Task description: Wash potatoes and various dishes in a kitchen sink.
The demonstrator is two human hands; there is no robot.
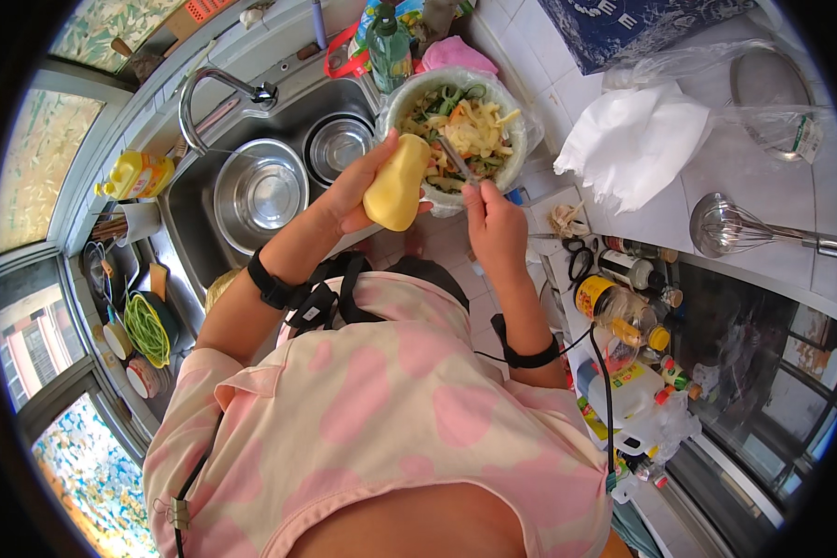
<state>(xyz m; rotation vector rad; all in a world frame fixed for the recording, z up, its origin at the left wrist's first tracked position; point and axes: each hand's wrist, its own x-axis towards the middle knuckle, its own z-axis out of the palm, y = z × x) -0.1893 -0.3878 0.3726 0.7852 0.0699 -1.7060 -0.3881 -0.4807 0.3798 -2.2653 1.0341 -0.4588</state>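
My left hand [352, 188] holds a peeled yellow potato [396, 185], its fingers wrapped around one side. In my right hand [496, 227] is a peeler [458, 159], gripped by its handle, with its blade end pointing up and left, near the potato; whether the two touch I cannot tell. Behind both hands stands a round bin lined with a clear plastic bag [519, 143]. Vegetable peelings [471, 125], yellow, green and orange, fill much of it.
At left, the steel sink [188, 209] holds a large metal basin [261, 188] and smaller bowls [340, 143] below a curved faucet [190, 104]. A green pump bottle [388, 52] stands behind. On the right are white cloth [635, 136], a whisk [739, 227], black-handled scissors [580, 258] and several bottles [617, 307].
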